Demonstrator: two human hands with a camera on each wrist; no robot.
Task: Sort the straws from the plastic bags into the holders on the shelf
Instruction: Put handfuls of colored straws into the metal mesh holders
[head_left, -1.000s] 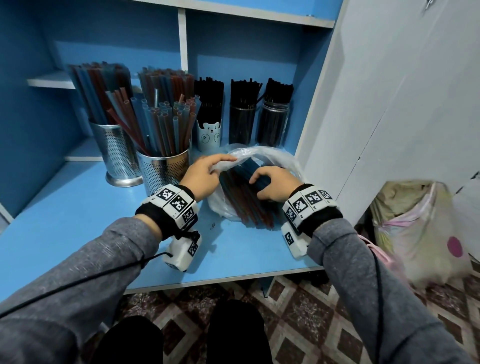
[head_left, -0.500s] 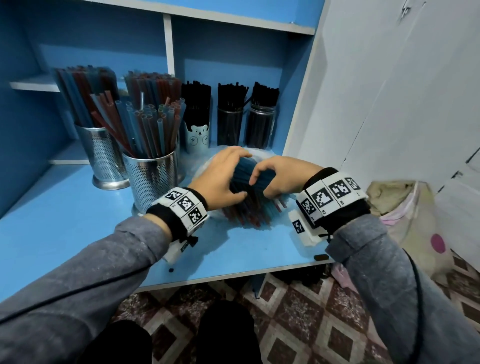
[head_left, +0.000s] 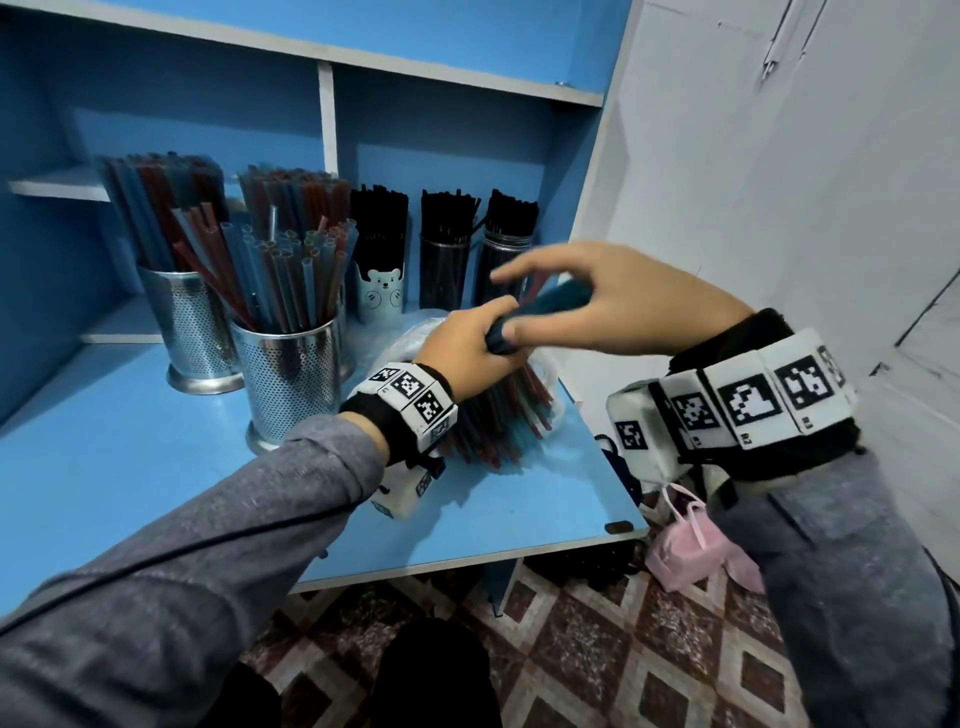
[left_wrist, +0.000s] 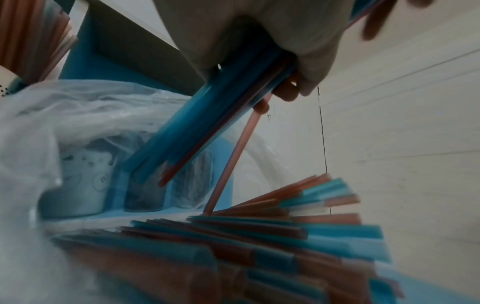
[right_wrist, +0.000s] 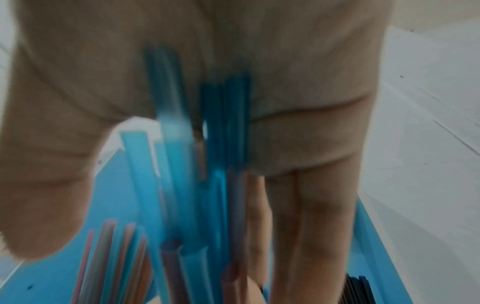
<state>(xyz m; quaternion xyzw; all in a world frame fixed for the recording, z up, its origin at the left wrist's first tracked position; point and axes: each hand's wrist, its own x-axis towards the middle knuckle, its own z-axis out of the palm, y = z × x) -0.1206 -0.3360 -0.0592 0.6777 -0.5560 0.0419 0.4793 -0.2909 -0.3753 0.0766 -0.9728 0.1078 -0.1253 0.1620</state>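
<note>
Now the blue shelf (head_left: 130, 467) carries two metal holders (head_left: 291, 374) full of blue and red straws, and some dark cups (head_left: 447, 270) of black straws behind. A plastic bag (left_wrist: 85, 115) lies open beside them, with many mixed straws (left_wrist: 285, 236) inside it. The left hand (head_left: 467, 353) grips a bundle of blue straws (left_wrist: 207, 123) pulled up from the bag. The right hand (head_left: 613, 306) holds the top of the same bundle, its first finger stretched out. I think the step is to lift the bundle free. One red straw (left_wrist: 231, 164) hangs down from it. Next the bundle must go upright into a metal holder, and this stray straw could slip out.
</note>
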